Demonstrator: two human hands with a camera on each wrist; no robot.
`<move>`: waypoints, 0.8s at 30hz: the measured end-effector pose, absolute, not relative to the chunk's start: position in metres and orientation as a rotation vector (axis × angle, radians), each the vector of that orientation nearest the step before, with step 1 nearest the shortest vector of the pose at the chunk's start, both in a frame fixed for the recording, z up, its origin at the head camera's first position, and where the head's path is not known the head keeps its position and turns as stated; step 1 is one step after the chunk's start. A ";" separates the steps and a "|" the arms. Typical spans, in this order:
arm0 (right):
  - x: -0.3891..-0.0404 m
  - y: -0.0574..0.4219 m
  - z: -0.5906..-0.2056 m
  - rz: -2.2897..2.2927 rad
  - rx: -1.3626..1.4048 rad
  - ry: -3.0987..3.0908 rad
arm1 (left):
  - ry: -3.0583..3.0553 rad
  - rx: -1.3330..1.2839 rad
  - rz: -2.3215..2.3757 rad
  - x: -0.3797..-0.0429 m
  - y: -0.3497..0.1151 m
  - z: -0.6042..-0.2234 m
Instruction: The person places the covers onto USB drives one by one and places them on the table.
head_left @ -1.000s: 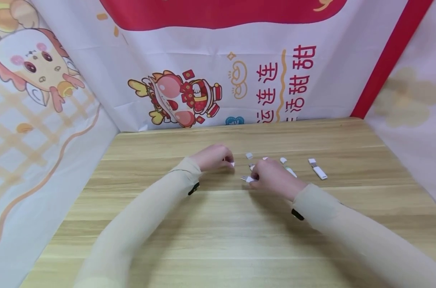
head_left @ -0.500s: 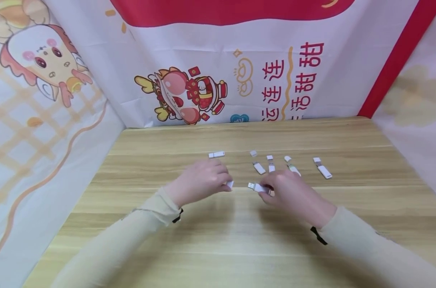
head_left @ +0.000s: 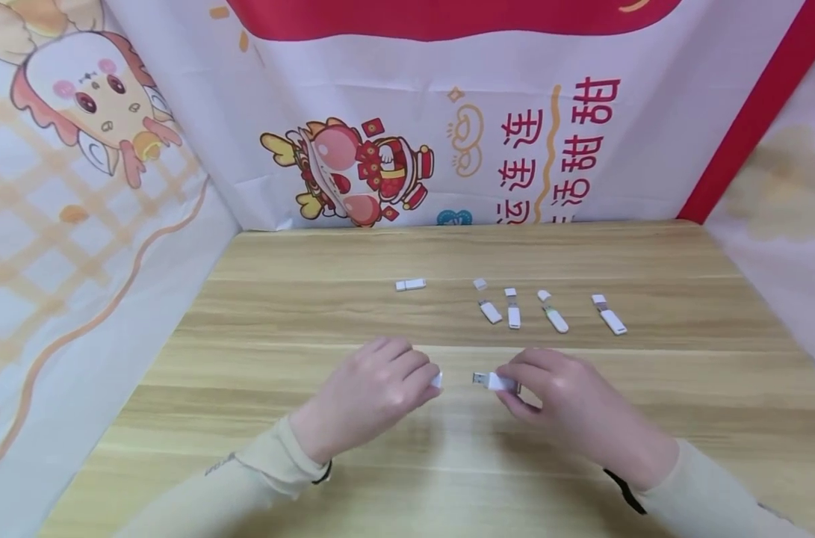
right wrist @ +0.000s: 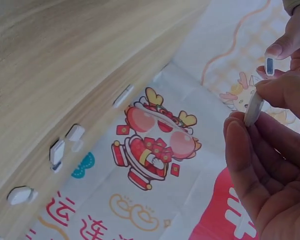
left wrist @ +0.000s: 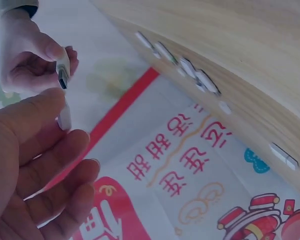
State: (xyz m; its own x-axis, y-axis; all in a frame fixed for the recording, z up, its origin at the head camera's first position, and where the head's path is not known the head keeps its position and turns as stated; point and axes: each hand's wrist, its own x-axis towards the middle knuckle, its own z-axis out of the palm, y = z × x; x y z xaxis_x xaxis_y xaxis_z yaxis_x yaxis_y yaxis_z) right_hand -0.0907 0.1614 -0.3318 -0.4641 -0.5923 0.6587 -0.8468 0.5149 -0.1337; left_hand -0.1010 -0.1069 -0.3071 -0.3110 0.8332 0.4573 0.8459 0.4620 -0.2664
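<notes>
My left hand (head_left: 373, 392) pinches a small white cap (head_left: 437, 380) between thumb and forefinger. Its hollow opening, dark inside, shows in the right wrist view, where the cap (right wrist: 269, 66) faces the other hand. Across a short gap, my right hand (head_left: 578, 400) holds a white USB stick (head_left: 500, 382) by its body, the bare metal plug pointing left at the cap. The left wrist view shows the USB stick (left wrist: 63, 70) just beyond the cap (left wrist: 64, 119), the two apart. Fingers hide part of both pieces.
Farther back on the wooden table (head_left: 299, 299) lies a capped white USB stick (head_left: 411, 285). To its right are several uncapped sticks, such as a USB stick (head_left: 556, 320) with a green-tinged end, each with its cap near the plug. A printed cloth (head_left: 353, 82) stands behind.
Both hands have come back toward me with the cap and the USB stick, away from the row. The capped stick, hidden a second ago, now shows at the left.
</notes>
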 end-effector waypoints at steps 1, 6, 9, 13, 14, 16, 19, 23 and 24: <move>-0.088 0.161 -0.332 0.613 1.179 -2.209 | -2.179 -1.389 -0.037 -0.097 -0.107 -0.307; -0.078 0.159 -0.333 0.603 1.212 -2.215 | -2.109 -1.367 -0.033 -0.083 -0.106 -0.310; -0.075 0.157 -0.335 0.593 1.235 -2.143 | -2.088 -1.358 -0.059 -0.078 -0.106 -0.311; -0.073 0.154 -0.335 0.582 1.241 -2.040 | -2.089 -1.349 -0.070 -0.074 -0.107 -0.313; -0.072 0.153 -0.335 0.579 1.239 -2.026 | -2.086 -1.346 -0.067 -0.073 -0.107 -0.313; -0.071 0.152 -0.335 0.577 1.239 -2.007 | -2.067 -1.342 -0.050 -0.073 -0.107 -0.313; -0.069 0.150 -0.333 0.581 1.244 -1.988 | -2.046 -1.338 -0.025 -0.073 -0.107 -0.314; -0.066 0.147 -0.331 0.582 1.261 -1.976 | -2.034 -1.340 -0.014 -0.071 -0.106 -0.315; -0.065 0.146 -0.330 0.580 1.270 -1.977 | -2.033 -1.342 -0.016 -0.071 -0.106 -0.315</move>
